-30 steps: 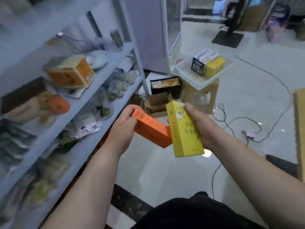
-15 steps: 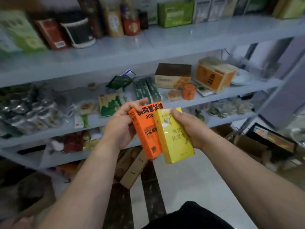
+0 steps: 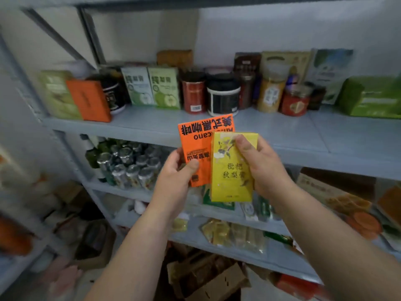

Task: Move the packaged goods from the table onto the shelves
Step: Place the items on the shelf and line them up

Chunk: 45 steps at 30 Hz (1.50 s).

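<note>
Holding two packages up in front of the upper shelf (image 3: 293,135), the person has set neither one down yet. Left hand (image 3: 173,177) grips the orange box (image 3: 196,146) by its lower left edge, thumb across the face. Right hand (image 3: 263,168) grips the yellow box (image 3: 231,172) along its right side, fingertips curled over the top corner. The yellow box sits in front of the orange box and overlaps its right part. Risks noted: the two boxes may catch on one another when separated, and the low, one-edge hold on the orange box could let it tip or slip. Bare board lies at the front of the shelf, but jars (image 3: 223,94) and green cartons (image 3: 152,88) crowd the rear, so a box pushed in too far could topple them. The orange box is upside down and would be shelved with its print inverted unless turned. Writing: orange box reads 美式黑咖啡 with part of "Americano"; yellow box reads 枇杷秋梨膏. Labels on the shelved goods are too blurred to read.
</note>
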### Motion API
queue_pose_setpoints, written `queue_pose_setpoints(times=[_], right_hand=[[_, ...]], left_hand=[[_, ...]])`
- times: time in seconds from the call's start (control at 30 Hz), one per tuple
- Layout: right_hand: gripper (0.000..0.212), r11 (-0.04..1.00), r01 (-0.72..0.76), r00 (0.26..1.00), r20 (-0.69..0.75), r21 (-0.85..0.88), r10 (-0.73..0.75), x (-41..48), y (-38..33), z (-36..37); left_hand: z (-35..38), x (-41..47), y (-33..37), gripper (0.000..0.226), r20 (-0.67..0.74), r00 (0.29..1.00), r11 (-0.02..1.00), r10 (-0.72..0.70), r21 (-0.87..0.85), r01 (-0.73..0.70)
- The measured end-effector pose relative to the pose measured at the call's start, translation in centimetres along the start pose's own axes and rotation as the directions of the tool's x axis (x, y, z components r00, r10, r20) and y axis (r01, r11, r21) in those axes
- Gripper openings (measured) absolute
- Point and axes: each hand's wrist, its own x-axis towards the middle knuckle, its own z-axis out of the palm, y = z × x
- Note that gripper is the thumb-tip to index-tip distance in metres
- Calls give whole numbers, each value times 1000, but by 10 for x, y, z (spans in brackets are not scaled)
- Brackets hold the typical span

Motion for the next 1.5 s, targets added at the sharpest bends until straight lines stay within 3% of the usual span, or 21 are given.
queue_pose_setpoints(times=[0.07, 0.23, 0.37, 0.47, 0.57, 0.63, 0.77, 0.83, 0.93, 1.0, 1.17, 1.37, 1.5], right_hand=[[41, 999, 47, 997, 60, -10, -46, 34, -8, 21], [35, 975, 215, 962, 185, -52, -202, 108, -20, 83], [26, 933, 299, 924, 307, -202, -230, 151, -16, 119], [30, 923, 302, 913, 349, -236, -210, 182, -1, 143], [39, 967, 225, 941, 283, -119, -184, 213, 16, 164], [35, 978, 191, 965, 196, -78, -173, 229, 22, 174], [43, 961, 197, 978, 108, -193, -179, 249, 29, 187], [37, 950, 207, 977, 89, -234, -191, 256, 34, 189], [35, 940, 226, 974, 66, -256, -217, 259, 39, 193], [40, 925, 229, 973, 69, -302, -218, 259, 43, 192], [53, 874, 211, 977, 59, -437, -206, 256, 51, 182], [67, 834, 240, 949, -63, -496, -310, 264, 56, 179], [69, 782, 244, 942, -53, -573, -333, 264, 58, 184]], left_hand=[[-11, 27, 17, 33, -45, 998, 998, 54, 40, -52], [-47, 91, 51, 17, -227, 955, 963, 194, 232, -140], [-83, 127, 64, 31, -286, 913, 905, 290, 391, -165], [-116, 151, 75, 45, -268, 895, 842, 355, 507, -182], [-149, 175, 82, 66, -135, 905, 756, 403, 607, -245], [-169, 197, 85, 74, -45, 918, 656, 394, 713, -247], [-195, 236, 86, 92, 68, 918, 462, 390, 848, -259], [-196, 247, 89, 101, 170, 871, 284, 461, 901, -326], [-192, 260, 92, 98, 364, 761, -97, 538, 923, -372], [-190, 271, 92, 95, 400, 757, -223, 517, 917, -332], [-188, 292, 80, 66, 420, 695, -299, 584, 907, -297], [-189, 313, 69, 79, 345, 727, -165, 594, 936, -310], [-185, 313, 76, 93, 361, 738, -206, 570, 932, -297]])
